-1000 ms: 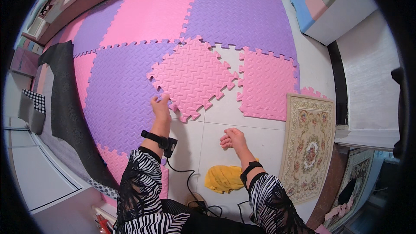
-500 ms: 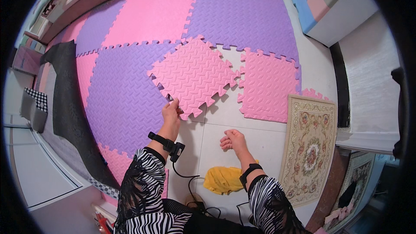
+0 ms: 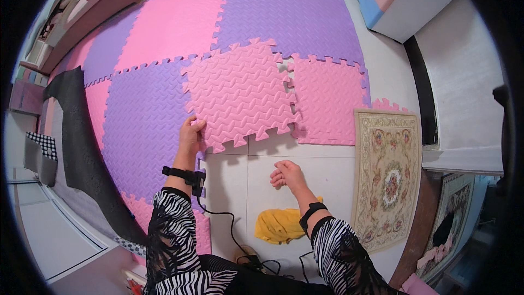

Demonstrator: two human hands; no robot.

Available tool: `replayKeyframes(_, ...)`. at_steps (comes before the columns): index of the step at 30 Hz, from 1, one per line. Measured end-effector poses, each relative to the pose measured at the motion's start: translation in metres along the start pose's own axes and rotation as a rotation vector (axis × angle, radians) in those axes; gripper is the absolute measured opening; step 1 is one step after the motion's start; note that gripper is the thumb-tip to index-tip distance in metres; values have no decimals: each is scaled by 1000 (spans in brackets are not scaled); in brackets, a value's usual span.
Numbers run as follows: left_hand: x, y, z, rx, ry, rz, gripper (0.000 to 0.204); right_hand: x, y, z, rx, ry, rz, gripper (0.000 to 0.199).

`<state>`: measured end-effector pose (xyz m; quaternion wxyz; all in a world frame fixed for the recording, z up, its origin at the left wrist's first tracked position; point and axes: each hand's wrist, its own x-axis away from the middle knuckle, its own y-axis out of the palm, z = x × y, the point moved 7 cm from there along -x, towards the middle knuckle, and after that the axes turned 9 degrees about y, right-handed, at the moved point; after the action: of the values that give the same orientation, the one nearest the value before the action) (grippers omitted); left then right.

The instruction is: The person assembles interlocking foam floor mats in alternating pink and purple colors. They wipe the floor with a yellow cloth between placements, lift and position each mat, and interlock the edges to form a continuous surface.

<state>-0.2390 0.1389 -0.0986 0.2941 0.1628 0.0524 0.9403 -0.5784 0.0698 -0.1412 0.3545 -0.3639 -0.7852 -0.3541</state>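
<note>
A: Starting at our left, the purple tile [image 3: 144, 131] is already locked into the laid mat. Our left hand [image 3: 191, 135] grips the lower left corner of the loose pink tile [image 3: 237, 95], fingers curled over its edge.

B: And that tile lies flat between the purple one and the pink tile on the right [image 3: 327, 101], but we can see a small gap [image 3: 285, 68] on its right side, near the top.

A: That is our worry. If we press down now, the teeth may ride on top of each other instead of meshing, and the edge would buckle.

B: Its lower edge hangs over the bare white floor [image 3: 245, 180], so nothing braces it there. A push from the left could just slide it rightward.

A: Our right hand [image 3: 288, 175] is no help yet; it rests on the floor with loosely curled fingers, holding nothing.

B: Then there's the yellow cloth [image 3: 278, 224] near our knees, which we could slip on.
</note>
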Motion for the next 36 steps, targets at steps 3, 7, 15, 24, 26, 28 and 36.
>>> replayKeyframes(3, -8, 19, -1, -103, -26, -16, 24, -1, -1, 1, -12, 5, 14, 19)
replayKeyframes(7, -23, 33, -2, -268, -16, 1, 23, -4, 0, 2, 16, 10, 14, 19)
replayKeyframes(15, -74, 31, -5, -657, 71, -28, 24, -1, 0, 2, 18, -16, -12, 20)
replayKeyframes(24, -74, 42, 1, -1199, 336, 34, 34, 3, 1, 3, -33, -3, 42, 21)
replayKeyframes(26, -68, 45, 5, -1274, 399, 44, 33, 8, 2, -25, 238, -193, 121, 20)
replayKeyframes(28, -67, 46, 3, -1228, 371, 22, 30, 18, 5, -73, 554, -547, 294, 19)
replayKeyframes(36, -67, 53, 7, -1291, 349, -6, 19, -35, 41, -212, 1243, -1218, 700, 53)
